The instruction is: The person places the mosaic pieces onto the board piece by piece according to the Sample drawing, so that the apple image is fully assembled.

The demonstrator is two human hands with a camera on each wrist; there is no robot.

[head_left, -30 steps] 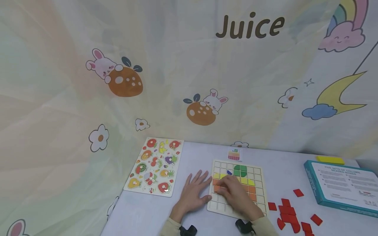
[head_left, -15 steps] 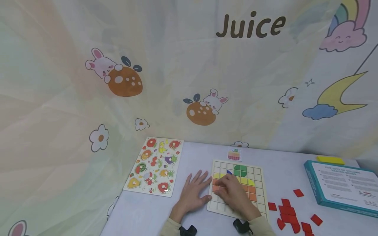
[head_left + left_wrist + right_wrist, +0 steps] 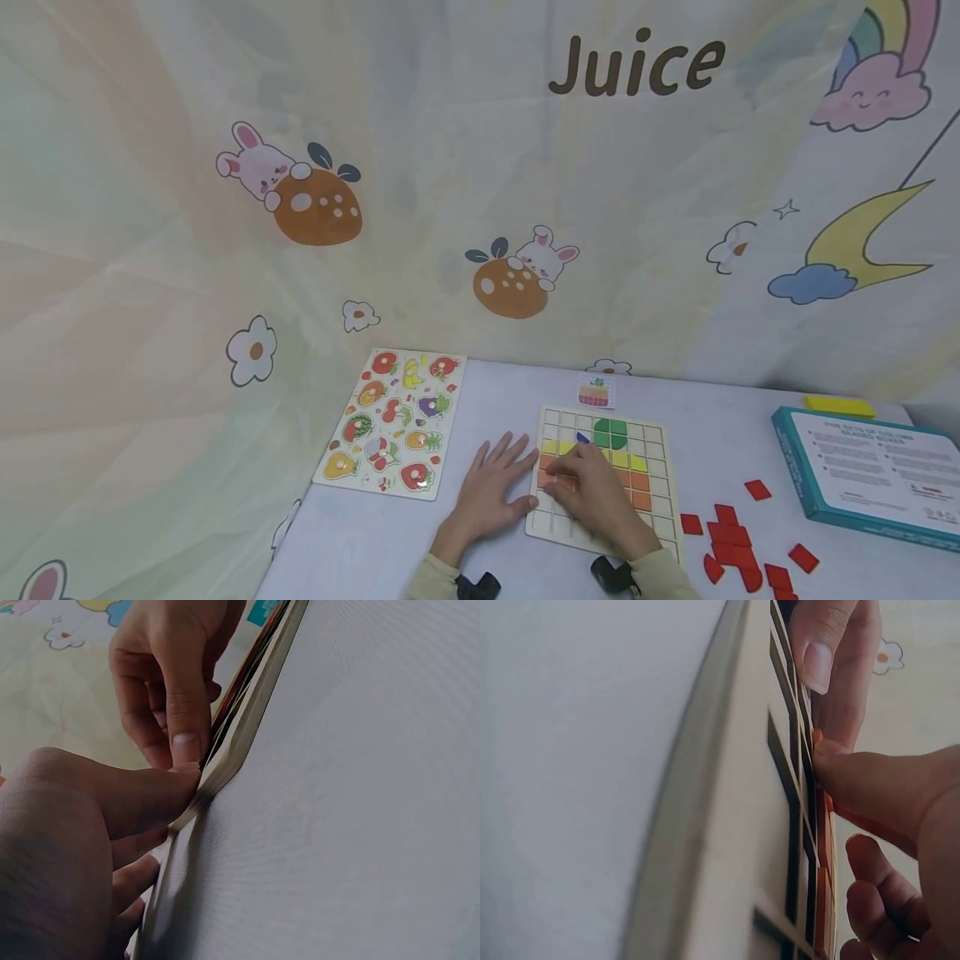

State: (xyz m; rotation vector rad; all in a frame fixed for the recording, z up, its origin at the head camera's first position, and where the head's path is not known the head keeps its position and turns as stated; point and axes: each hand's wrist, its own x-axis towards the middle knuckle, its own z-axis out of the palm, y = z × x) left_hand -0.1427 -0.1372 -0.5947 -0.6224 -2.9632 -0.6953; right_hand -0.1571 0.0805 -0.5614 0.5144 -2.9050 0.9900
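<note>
A pale grid board [image 3: 555, 523] lies on the table in the head view. On it sit green pieces [image 3: 610, 433], a small blue piece [image 3: 582, 437], a row of yellow tiles [image 3: 637, 463] and orange tiles [image 3: 641, 500]. My left hand [image 3: 487, 492] lies spread at the board's left side, its thumb touching the edge. Over the board's left half, my right hand [image 3: 600, 496] pinches an orange tile [image 3: 817, 737] between thumb and finger, low at the grid. The right hand covers part of the yellow and orange rows.
Loose red tiles [image 3: 731, 546] lie right of the board. A teal-edged box [image 3: 877, 475] stands farther right, with a yellow block [image 3: 838, 407] behind it. A fruit puzzle board [image 3: 390, 425] lies to the left. Behind the grid is a small picture card [image 3: 596, 392].
My right wrist has shifted slightly left, while the fingers stay at the left orange tiles. The left hand keeps its place.
</note>
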